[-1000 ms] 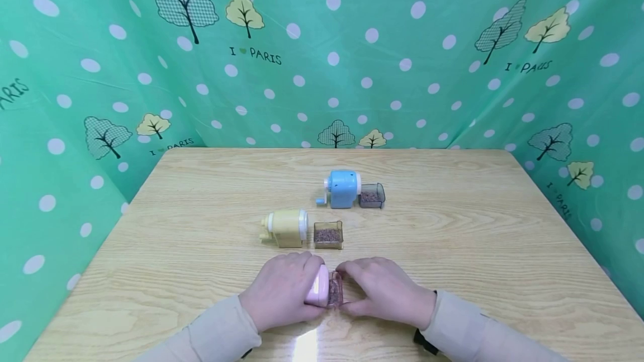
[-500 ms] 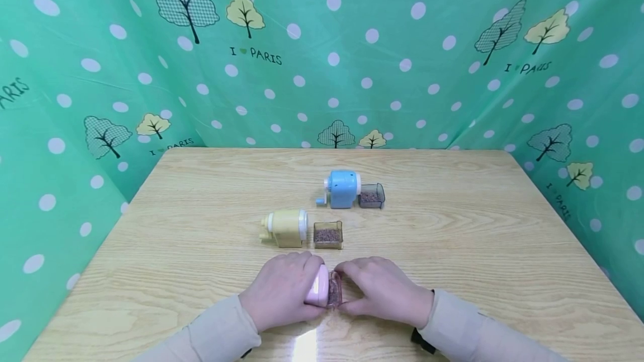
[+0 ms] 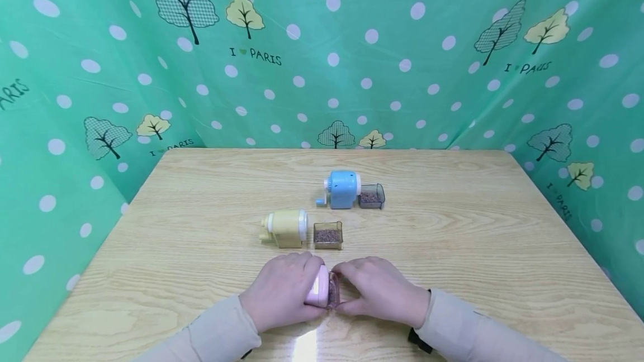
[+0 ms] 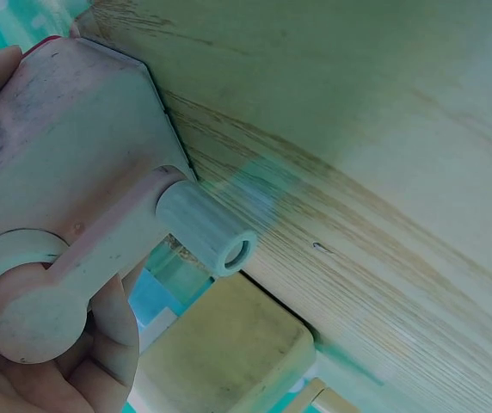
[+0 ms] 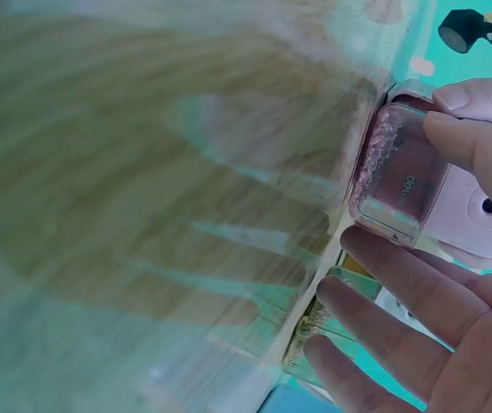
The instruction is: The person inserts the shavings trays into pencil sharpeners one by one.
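My left hand grips a pink crank pencil sharpener on the table near the front. Its crank arm and round handle face the left wrist camera. A clear pinkish shavings drawer sits partly inside the sharpener's right end, with shavings showing through its wall. With thumb and index finger at opposite sides, my right hand pinches this drawer; its other fingers spread loosely in the right wrist view. Most of the sharpener's body is hidden under my left hand in the head view.
Behind my hands stands a yellow sharpener, its drawer of shavings apart to the right. Farther back, a blue sharpener has its smoky drawer right at its side. A green dotted curtain surrounds the wooden table.
My right hand has shifted slightly left, and the drawer has slid a little deeper into the pink sharpener. My left hand stays in place, as do the yellow and blue sharpeners.
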The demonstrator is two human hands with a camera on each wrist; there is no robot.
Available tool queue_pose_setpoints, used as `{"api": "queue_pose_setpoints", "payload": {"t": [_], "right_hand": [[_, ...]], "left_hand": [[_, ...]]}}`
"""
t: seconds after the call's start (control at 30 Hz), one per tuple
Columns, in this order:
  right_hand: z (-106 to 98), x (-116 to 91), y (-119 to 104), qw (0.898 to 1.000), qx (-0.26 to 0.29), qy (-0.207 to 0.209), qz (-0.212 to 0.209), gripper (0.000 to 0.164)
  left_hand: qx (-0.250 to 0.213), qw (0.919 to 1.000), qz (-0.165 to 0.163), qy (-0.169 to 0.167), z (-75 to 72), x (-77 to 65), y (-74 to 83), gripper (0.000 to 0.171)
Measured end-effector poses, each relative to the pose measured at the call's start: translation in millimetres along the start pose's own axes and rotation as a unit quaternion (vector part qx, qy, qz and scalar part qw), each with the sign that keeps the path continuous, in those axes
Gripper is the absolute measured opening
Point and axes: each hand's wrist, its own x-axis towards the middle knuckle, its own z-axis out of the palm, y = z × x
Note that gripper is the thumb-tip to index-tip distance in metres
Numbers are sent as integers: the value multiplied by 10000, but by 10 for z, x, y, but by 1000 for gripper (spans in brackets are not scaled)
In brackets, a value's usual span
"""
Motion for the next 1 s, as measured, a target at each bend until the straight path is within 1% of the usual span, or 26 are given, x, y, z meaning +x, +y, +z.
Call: {"api": "queue_pose_setpoints", "payload": {"t": [0.33,0.7,1.0], "right_hand": [[7,28,-9,10000,-42,-19,-78,57],[30,60,-31,9999,-69,58,-141,58],[36,97,-59,9999,-29,83,-143,51]], "left_hand": [[3,10000,-10,-56,1,3,-5,59],[6,10000,-7,-50,9,-3,-3,61],[0,10000,-16,-55,-3,3,4,59]]}}
